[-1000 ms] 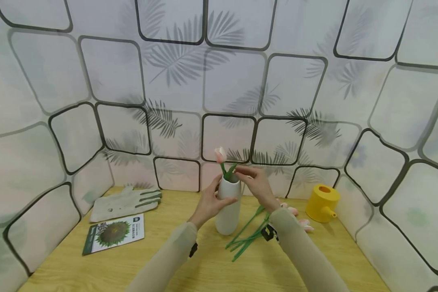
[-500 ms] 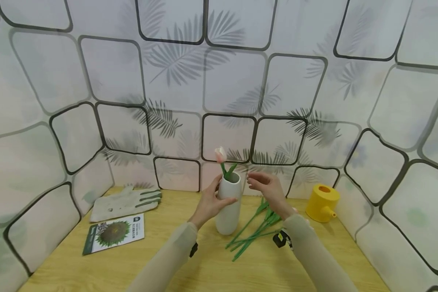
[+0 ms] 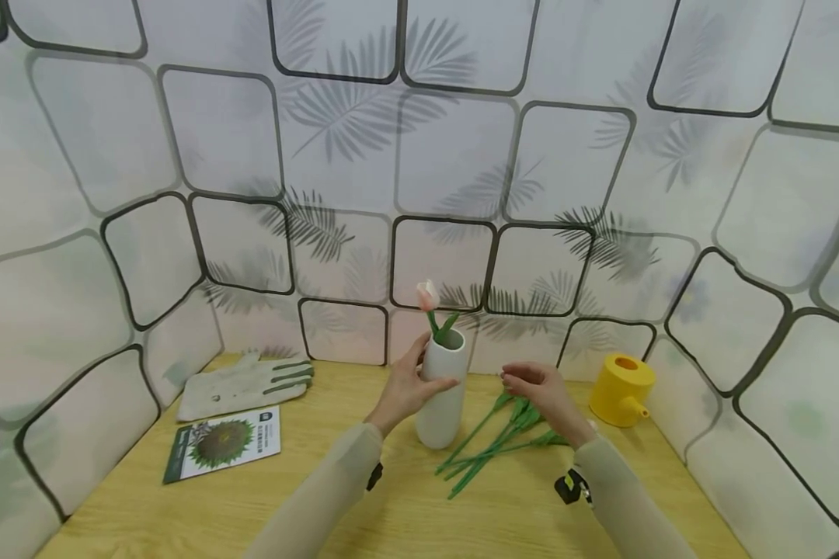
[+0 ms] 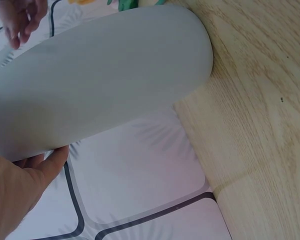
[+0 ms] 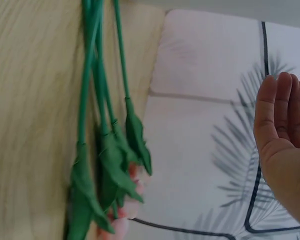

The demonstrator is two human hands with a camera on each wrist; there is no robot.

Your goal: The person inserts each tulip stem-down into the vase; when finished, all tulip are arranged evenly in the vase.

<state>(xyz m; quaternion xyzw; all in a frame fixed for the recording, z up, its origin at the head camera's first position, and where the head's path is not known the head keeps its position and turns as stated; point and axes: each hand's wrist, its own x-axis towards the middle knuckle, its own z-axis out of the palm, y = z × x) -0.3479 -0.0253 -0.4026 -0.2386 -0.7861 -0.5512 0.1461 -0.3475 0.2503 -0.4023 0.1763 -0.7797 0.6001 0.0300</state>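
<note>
White, smooth-sided vase stands upright on the wood-grain table, one pink tulip inside; should the left hand gripping it slacken, a knock could tip it. The right hand, empty, fingers loosely bent, hovers near loose tulips whose crossed stems could snag.
</note>
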